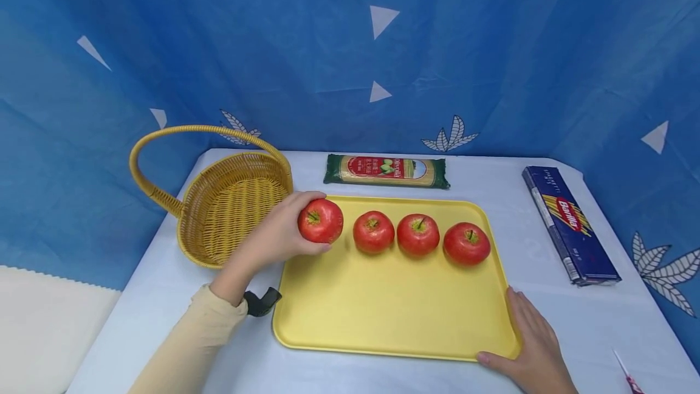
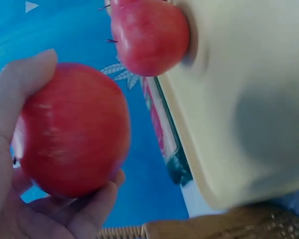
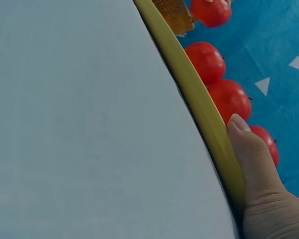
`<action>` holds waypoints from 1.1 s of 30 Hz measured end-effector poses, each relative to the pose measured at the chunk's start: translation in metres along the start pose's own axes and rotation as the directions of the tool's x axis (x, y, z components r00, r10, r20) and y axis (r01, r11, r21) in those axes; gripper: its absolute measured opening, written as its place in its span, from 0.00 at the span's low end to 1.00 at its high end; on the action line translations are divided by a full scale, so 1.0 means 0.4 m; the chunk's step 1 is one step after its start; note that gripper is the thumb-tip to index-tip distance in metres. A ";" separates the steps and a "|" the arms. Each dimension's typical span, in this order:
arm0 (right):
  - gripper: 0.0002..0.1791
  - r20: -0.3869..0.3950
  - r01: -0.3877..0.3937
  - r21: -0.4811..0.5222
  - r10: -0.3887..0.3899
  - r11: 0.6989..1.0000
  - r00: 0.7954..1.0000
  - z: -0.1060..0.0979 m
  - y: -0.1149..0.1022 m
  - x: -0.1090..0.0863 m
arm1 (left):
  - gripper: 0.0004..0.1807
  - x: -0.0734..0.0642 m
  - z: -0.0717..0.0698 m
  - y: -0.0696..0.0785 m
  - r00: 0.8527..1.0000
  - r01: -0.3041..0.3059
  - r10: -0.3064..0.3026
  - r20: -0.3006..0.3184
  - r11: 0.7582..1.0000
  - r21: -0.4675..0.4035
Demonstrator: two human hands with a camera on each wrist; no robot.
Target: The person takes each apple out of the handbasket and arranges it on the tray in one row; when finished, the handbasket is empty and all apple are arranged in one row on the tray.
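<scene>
My left hand point(image 1: 284, 230) holds a red apple point(image 1: 320, 221) between thumb and fingers, above the left end of a yellow tray point(image 1: 383, 321). Close up in the left wrist view, the thumb lies over one side of the apple point(image 2: 74, 129) and fingertips show at the opposite side. Three more red apples, a left one point(image 1: 374, 232), a middle one point(image 1: 418, 235) and a right one point(image 1: 466, 244), sit in a row on the tray. At its front right corner rests my right hand point(image 1: 536, 348), thumb against the front edge and straight fingers along the right side.
A yellow wicker basket point(image 1: 191, 242) with a tall handle stands left of the tray. Behind the tray lies a pack of spaghetti point(image 1: 387, 171). To the right is a blue spaghetti box point(image 1: 571, 224). A small pointed tool point(image 1: 629, 376) lies at the front right.
</scene>
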State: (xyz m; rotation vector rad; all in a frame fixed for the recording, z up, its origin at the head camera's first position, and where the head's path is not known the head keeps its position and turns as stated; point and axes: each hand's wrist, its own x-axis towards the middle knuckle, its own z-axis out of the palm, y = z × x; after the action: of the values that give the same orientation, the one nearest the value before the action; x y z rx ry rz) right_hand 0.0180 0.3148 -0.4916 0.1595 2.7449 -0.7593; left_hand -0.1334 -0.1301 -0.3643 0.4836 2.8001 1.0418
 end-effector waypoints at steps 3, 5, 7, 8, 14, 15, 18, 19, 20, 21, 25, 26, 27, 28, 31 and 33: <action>0.80 0.007 -0.013 0.009 0.013 1.000 1.000 -0.003 -0.003 -0.002 | 0.49 0.026 0.011 0.003 1.000 -0.002 0.002 0.014 1.000 0.025; 0.79 0.014 -0.019 0.014 0.019 1.000 1.000 -0.003 -0.004 -0.001 | 0.49 0.040 0.021 0.000 1.000 -0.010 0.008 0.027 0.999 0.047; 0.79 0.018 -0.022 0.017 0.022 1.000 1.000 -0.003 -0.003 0.000 | 0.49 0.051 0.033 -0.003 0.999 -0.012 0.009 0.041 0.998 0.066; 0.79 0.020 -0.023 0.017 0.023 1.000 1.000 -0.003 -0.002 0.001 | 0.49 0.055 0.039 -0.004 0.999 -0.008 0.005 0.048 0.997 0.076; 0.79 0.024 -0.019 0.023 0.018 1.000 1.000 -0.002 0.001 0.002 | 0.53 0.065 0.073 -0.005 0.995 0.088 -0.091 0.038 0.993 0.074; 0.79 0.023 -0.017 0.023 0.017 1.000 1.000 -0.001 0.002 0.002 | 0.53 0.066 0.078 -0.004 0.994 0.106 -0.108 0.032 0.992 0.069; 0.79 0.019 -0.013 0.020 0.012 1.000 1.000 0.000 0.004 0.003 | 0.53 0.072 0.088 -0.003 0.989 0.145 -0.147 0.034 0.988 0.054; 0.79 0.017 -0.012 0.019 0.011 1.000 1.000 0.001 0.005 0.003 | 0.53 0.075 0.091 -0.004 0.988 0.148 -0.150 0.041 0.987 0.059; 0.79 0.015 -0.011 0.019 0.010 1.000 1.000 0.001 0.006 0.003 | 0.53 0.078 0.094 -0.004 0.987 0.150 -0.153 0.052 0.987 0.062; 0.79 0.014 -0.009 0.020 0.009 1.000 1.000 0.002 0.006 0.003 | 0.53 0.081 0.095 -0.004 0.986 0.150 -0.154 0.064 0.987 0.066; 0.78 0.006 -0.004 0.016 0.004 1.000 1.000 0.001 0.006 0.002 | 0.54 0.086 0.099 -0.005 0.980 0.161 -0.169 0.105 0.983 0.082; 0.78 0.005 -0.004 0.014 0.004 1.000 1.000 0.001 0.006 0.002 | 0.54 0.086 0.100 -0.004 0.977 0.170 -0.179 0.115 0.982 0.085; 0.78 0.003 -0.002 0.013 0.002 1.000 1.000 0.001 0.006 0.002 | 0.53 0.086 0.100 -0.004 0.975 0.175 -0.186 0.124 0.980 0.092; 0.79 0.002 -0.002 0.010 0.002 1.000 1.000 0.001 0.006 0.002 | 0.53 0.086 0.101 -0.004 0.972 0.184 -0.196 0.133 0.978 0.095; 0.78 -0.004 0.006 0.009 -0.006 1.000 1.000 0.001 0.007 0.000 | 0.53 0.086 0.101 -0.006 0.965 0.193 -0.208 0.161 0.976 0.106; 0.78 -0.006 0.011 0.011 -0.011 1.000 1.000 0.002 0.007 -0.001 | 0.52 0.087 0.099 -0.008 0.965 0.180 -0.198 0.172 0.977 0.112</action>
State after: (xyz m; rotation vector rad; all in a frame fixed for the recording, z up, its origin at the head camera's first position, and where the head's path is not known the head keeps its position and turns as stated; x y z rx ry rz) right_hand 0.0192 0.3170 -0.4935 0.1496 2.7495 -0.7788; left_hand -0.1585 -0.0962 -0.3962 0.2963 2.6781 0.7855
